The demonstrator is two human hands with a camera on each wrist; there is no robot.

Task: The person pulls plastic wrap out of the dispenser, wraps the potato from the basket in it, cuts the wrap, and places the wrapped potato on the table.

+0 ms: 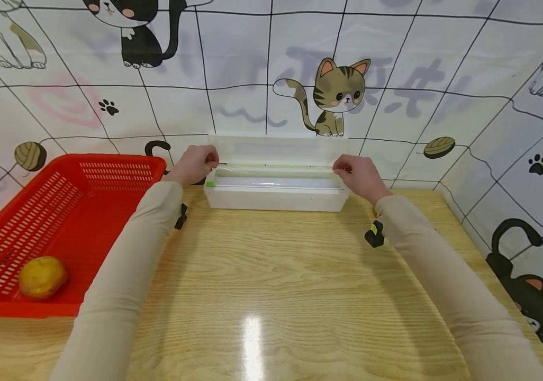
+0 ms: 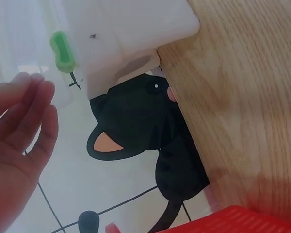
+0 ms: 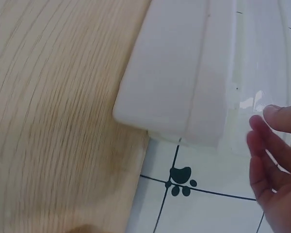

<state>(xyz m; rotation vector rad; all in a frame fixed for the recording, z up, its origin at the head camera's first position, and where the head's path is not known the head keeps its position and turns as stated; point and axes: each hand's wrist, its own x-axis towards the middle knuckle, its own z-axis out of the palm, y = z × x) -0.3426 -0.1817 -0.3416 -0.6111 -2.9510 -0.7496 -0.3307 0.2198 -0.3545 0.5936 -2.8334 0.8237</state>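
Note:
At the back of the table sits a white plastic-wrap dispenser box (image 1: pixel 276 200), its translucent lid (image 1: pixel 276 150) raised behind it. A pale roll shows inside, and a small green slider (image 2: pixel 62 51) is on the rim at the left end. Clear plastic wrap (image 1: pixel 271 172) spans above the roll, glinting near the fingers. My left hand (image 1: pixel 192 164) pinches the wrap at the left end, thumb against fingertips. My right hand (image 1: pixel 359 177) pinches it at the right end, seen closely in the right wrist view. The wrap's exact edge is hard to see.
A red plastic basket (image 1: pixel 105 211) stands at the left, beside my left forearm, with a yellow round fruit (image 1: pixel 43 277) in its near corner. Behind the wooden table (image 1: pixel 271 275) hangs a white sheet (image 1: pixel 238 63) printed with cats.

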